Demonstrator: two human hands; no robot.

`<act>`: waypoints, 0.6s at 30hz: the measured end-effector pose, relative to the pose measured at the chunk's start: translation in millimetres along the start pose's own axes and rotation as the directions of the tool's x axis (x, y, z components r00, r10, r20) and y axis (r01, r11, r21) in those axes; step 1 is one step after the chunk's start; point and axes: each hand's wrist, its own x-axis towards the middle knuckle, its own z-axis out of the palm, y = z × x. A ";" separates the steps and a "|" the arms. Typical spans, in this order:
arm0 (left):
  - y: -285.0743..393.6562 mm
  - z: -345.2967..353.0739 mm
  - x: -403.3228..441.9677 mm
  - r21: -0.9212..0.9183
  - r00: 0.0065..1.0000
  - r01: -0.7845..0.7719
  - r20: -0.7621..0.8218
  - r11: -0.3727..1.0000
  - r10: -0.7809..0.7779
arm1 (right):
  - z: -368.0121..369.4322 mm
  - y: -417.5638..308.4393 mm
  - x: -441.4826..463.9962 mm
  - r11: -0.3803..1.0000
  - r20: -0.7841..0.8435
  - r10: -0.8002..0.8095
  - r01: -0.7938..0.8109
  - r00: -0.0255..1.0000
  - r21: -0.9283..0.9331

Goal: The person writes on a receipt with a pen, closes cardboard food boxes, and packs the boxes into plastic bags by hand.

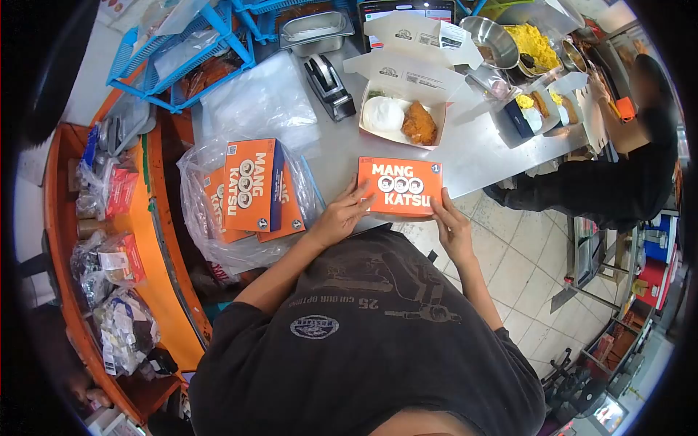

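Between my two hands is a closed orange takeaway box [400, 187] printed "MANG KATSU", at the near edge of the metal table. My left hand [343, 216] grips its left side, and my right hand [454, 227] has its fingers on the lower right corner. To the left, a clear plastic bag [195, 190] lies around several orange boxes [251, 182] of the same print, one on top of the others. Beyond the box I hold stands an open takeaway box [398, 80] with white rice [383, 114] and a piece of fried food [419, 124].
A tape dispenser [331, 87] and clear plastic sheets [256, 102] lie on the table [469, 156]. Blue baskets [182, 58], a metal tray [316, 30] and a metal bowl [489, 41] line the back. At right, a person in dark clothes [603, 185] stands near more open boxes [534, 115].
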 end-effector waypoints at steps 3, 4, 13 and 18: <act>-8.7 5.5 -4.9 -0.011 0.999 -0.011 -0.040 1.000 0.011 | 7.2 3.2 0.0 1.000 -0.035 -0.002 0.001 0.999 -0.017; -7.1 4.0 -3.5 -0.022 0.999 -0.003 -0.049 1.000 0.002 | 9.9 4.8 0.0 0.999 -0.042 -0.025 0.024 0.999 -0.028; 38.2 -4.8 35.1 0.389 0.975 -0.222 0.105 0.894 0.196 | 24.3 -13.3 34.8 0.996 0.113 -0.067 0.059 0.991 0.071; 19.1 -9.8 17.3 0.439 0.990 -0.105 -0.040 0.892 0.137 | 63.0 -58.9 144.7 0.955 -0.115 -0.291 0.280 0.950 -0.099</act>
